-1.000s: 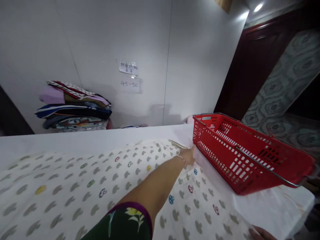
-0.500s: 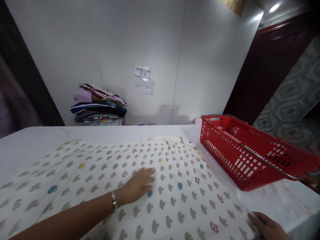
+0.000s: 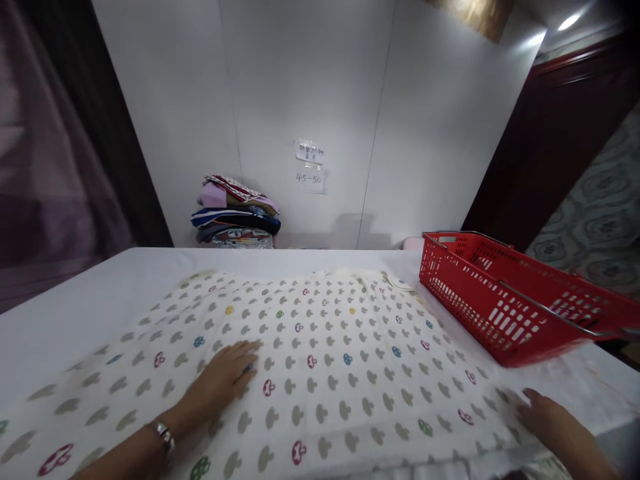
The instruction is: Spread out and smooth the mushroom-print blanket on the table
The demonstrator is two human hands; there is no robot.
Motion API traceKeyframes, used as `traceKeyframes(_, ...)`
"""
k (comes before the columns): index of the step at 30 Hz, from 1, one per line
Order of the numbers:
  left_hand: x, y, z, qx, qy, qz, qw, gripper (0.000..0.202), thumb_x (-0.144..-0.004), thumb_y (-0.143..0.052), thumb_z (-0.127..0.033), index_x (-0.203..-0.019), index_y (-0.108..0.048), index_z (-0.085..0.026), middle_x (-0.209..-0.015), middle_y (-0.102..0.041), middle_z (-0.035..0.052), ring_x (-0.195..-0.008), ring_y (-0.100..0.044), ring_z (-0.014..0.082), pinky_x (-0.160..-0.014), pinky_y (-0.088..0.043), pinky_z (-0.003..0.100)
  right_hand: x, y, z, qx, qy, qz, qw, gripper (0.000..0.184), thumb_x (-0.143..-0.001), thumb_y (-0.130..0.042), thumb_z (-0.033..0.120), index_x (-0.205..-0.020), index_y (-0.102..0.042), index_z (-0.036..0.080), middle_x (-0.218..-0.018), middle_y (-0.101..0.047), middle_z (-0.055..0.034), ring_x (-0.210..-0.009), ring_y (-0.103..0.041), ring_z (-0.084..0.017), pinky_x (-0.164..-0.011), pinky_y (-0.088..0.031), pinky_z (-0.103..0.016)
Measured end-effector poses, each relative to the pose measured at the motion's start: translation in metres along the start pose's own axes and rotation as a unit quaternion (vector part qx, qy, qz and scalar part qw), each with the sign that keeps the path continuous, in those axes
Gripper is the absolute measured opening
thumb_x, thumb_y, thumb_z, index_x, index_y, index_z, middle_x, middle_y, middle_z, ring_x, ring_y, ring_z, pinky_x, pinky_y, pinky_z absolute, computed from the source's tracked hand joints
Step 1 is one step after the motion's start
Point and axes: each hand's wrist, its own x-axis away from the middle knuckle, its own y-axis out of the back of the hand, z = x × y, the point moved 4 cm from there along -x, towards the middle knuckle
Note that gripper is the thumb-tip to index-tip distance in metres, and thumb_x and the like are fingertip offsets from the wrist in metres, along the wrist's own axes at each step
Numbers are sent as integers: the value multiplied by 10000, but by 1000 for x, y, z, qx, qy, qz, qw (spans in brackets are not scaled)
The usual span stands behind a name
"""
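Mauve fabric (image 3: 60, 167) hangs at far left. Your left hand (image 3: 223, 373) lies palm down, gripping nothing, on the mushroom-print cloth (image 3: 330, 333), spread over the white table (image 3: 120, 287) before you; folded textiles (image 3: 237, 217) are stacked beyond. At right, a red basket (image 3: 473, 300) stands beside the cloth; your blurred right hand (image 3: 553, 423) meets its near right edge, pinching or not cannot be told.

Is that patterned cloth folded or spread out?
Spread out: the cloth lies wide across the white table, the left hand on it. One far corner looks turned over; whether it's doubled, I cannot tell.
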Motion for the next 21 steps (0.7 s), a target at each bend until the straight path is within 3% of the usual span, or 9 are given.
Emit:
traceKeyframes(3, -27, 20, 8, 12, 2, -14, 1000, 425, -865, -376, -496, -1083, -668, -277, -1297, -557, 25, -1226, -476, 257, -1024, -389, 433, -13, 5, 52, -21, 26, 38, 999, 307, -636, -521, 377, -814, -693, 195, -876, -704, -159, -867, -652, -334, -817, -478, -425)
traceKeyframes(8, -103, 36, 1, 40, -16, -27, 999, 408, -875, -364, -433, -1020, -678, -217, -1194, -628, 60, -1144, -534, 237, -1010, -390, 390, -37, -7, 195, -132, 138, 96, 977, 316, -765, -479, 404, -894, -698, 216, -923, -721, -59, -852, -663, -256, -761, -503, -339)
traceKeyframes(14, -205, 23, 8, -1, 27, -2, 1000, 366, -870, -388, -285, -1156, -586, -173, -1240, -585, 96, -1170, -498, 226, -1020, -344, 365, -62, -79, 366, -216, 330, 165, 904, 233, -811, -472, 254, -843, -701, 226, -836, -723, -35, -756, -664, -225, -718, -519, -350)
traceKeyframes(18, -252, 4, 33, -16, 50, 16, 998, 403, -865, -405, -281, -1245, -500, -188, -1348, -488, 107, -1273, -387, 249, -1056, -262, 445, -97, -130, 443, -164, 349, 128, 914, 255, -812, -488, 151, -981, -675, 186, -1017, -689, -81, -927, -634, -221, -834, -491, -339)
traceKeyframes(21, -271, -6, 55, -21, 55, 45, 997, 430, -832, -471, -389, -1210, -518, -188, -1295, -526, 124, -1229, -429, 278, -1039, -252, 486, -127, -159, 481, -148, 342, 110, 922, 313, -806, -494, 109, -1077, -638, 172, -1168, -620, -108, -1090, -551, -250, -921, -433, -367)
